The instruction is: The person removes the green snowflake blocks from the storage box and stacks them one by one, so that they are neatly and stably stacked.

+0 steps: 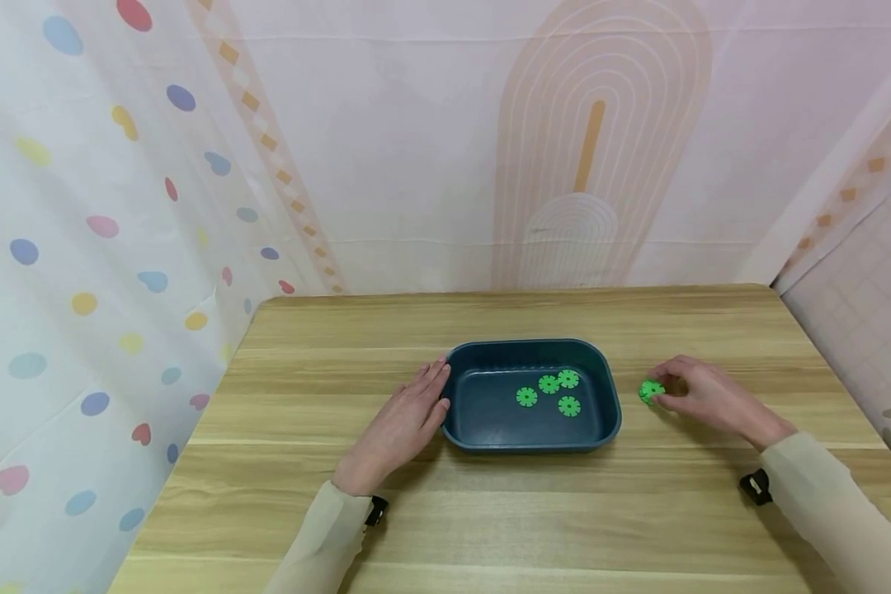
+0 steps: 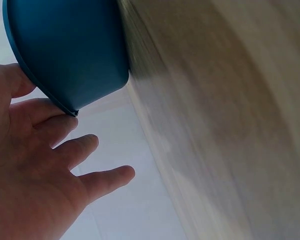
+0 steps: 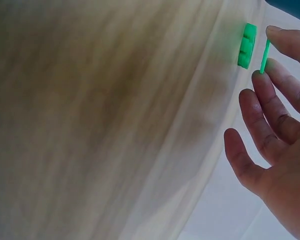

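Note:
A dark blue rectangular bin (image 1: pixel 483 427) stands on the table, with several green notched discs (image 1: pixel 526 397) lying flat on its floor. My left hand (image 1: pixel 399 421) rests its fairly straight fingers against the bin's left rim; the left wrist view shows the thumb and nearer fingers (image 2: pixel 55 131) touching that edge. To the right of the bin, my right hand (image 1: pixel 713 402) pinches one thin green disc (image 3: pixel 264 57) between thumb and fingertips. Just beneath it, a small stack of green discs (image 3: pixel 247 46) sits on the table, apart from the held one.
The wood-grain table (image 1: pixel 475 528) reaches back to a patterned curtain (image 1: pixel 416 165). Another curtain with coloured spots (image 1: pixel 104 313) hangs along the left side. A black strap piece (image 1: pixel 756 487) shows by the right sleeve.

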`<state>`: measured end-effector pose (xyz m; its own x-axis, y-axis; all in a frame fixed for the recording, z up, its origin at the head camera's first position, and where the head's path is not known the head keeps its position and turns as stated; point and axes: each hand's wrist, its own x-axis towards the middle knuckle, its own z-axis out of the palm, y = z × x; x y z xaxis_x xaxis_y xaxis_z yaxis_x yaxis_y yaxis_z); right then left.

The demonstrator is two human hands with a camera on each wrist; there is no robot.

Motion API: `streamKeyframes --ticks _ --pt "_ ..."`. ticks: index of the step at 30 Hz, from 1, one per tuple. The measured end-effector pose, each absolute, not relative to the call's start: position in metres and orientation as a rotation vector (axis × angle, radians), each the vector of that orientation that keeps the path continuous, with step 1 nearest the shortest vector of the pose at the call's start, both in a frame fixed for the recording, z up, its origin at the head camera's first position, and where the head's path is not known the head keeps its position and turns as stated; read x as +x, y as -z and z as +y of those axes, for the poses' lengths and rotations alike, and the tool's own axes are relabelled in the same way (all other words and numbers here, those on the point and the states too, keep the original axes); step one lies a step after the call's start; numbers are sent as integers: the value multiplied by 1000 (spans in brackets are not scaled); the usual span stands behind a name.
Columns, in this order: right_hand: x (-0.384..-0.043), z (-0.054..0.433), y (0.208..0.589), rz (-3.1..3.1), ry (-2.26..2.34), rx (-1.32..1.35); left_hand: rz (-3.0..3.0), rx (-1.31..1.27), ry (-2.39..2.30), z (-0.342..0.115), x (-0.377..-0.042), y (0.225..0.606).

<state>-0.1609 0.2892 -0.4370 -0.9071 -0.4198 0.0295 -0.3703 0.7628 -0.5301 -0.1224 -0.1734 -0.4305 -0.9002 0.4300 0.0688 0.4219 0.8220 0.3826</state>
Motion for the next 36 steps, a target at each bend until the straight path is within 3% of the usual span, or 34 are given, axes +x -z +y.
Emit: streamKeyframes --ticks 36 --pt "-165 286 439 2824 805 -625 2962 711 -662 -175 -123 429"
